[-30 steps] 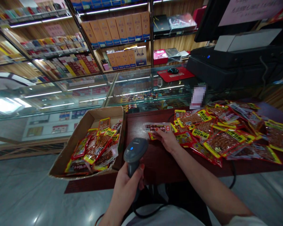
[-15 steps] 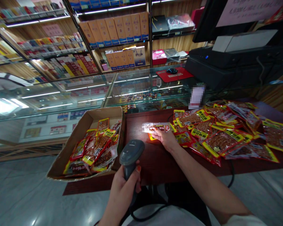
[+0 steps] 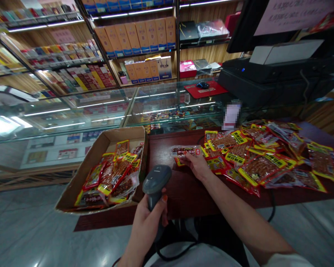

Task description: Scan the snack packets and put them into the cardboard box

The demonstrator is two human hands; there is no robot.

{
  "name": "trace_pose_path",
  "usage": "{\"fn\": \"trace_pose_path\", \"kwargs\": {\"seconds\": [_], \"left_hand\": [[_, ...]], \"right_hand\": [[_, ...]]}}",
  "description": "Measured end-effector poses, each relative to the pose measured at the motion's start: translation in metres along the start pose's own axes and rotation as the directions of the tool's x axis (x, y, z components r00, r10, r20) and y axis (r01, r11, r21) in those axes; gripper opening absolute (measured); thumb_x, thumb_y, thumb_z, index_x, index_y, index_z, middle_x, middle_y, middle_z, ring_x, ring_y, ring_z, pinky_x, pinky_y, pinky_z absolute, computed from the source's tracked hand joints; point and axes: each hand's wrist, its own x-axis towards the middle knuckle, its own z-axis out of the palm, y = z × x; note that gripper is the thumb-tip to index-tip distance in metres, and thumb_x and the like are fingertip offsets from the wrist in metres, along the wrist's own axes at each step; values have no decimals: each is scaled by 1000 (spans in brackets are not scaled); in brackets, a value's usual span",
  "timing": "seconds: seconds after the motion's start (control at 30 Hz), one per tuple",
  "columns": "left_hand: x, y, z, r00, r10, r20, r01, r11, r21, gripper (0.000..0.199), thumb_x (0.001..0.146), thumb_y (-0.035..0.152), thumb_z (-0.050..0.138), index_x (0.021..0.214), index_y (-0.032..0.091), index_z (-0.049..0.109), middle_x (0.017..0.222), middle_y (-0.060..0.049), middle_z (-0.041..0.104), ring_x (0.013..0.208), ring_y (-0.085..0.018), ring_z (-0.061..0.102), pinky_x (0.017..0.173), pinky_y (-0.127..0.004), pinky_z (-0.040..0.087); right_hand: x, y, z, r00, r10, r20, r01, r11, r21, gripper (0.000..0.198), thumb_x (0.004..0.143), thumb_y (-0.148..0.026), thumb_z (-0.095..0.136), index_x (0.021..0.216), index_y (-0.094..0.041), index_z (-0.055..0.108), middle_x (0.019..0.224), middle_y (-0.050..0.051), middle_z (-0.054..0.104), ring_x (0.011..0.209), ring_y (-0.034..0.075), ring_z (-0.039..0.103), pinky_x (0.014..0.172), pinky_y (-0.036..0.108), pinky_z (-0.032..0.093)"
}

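My left hand (image 3: 147, 220) is wrapped round the handle of a grey barcode scanner (image 3: 156, 180), whose head points away over the dark red table. My right hand (image 3: 195, 164) pinches a clear snack packet (image 3: 180, 151) with dark contents and a small red label. Partly under that packet, another packet with a yellow and red edge (image 3: 179, 162) lies on the table. To the right of my right hand spreads a pile of red and yellow snack packets (image 3: 263, 167). Left of the scanner, an open cardboard box (image 3: 72, 187) holds several similar packets (image 3: 114, 170).
Behind the table (image 3: 180, 200) runs a glass display counter (image 3: 105, 104). A mouse (image 3: 202, 85) on a red mat (image 3: 190, 90), a phone-like blurred card (image 3: 231, 116) and a black register with a monitor (image 3: 269, 70) stand at the back right. The scanner's cable (image 3: 178, 256) loops near my lap.
The bright light patch on the held packet has gone and its dark contents show more clearly. My left hand and the scanner have shifted very slightly right.
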Motion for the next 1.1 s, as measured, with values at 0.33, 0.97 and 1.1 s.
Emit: {"fn": "trace_pose_path", "kwargs": {"seconds": [0.33,0.97,1.1], "left_hand": [[17,-47,3,989,-144,-11,142,983,-112,48,71,52,75,100,17,61,54,8,56,36,-9,48,35,-19,38],[19,-42,5,991,-134,8,134,983,-129,47,70,53,76,96,17,60,53,7,56,34,-10,49,33,-20,38],[21,-49,4,992,-124,13,124,987,-106,49,71,56,75,98,17,60,54,7,56,35,-10,50,34,-20,38]], "right_hand": [[-29,-5,103,933,135,333,-166,984,66,32,76,-36,81,99,-19,66,90,3,78,80,19,76,74,30,64],[26,-85,-24,914,204,351,406,-488,-773,68,80,-18,72,145,-22,51,145,14,57,134,33,52,111,50,38],[24,-81,-16,910,136,392,400,-539,-741,65,78,-22,76,140,-19,57,129,17,65,124,35,57,108,51,38]]}}
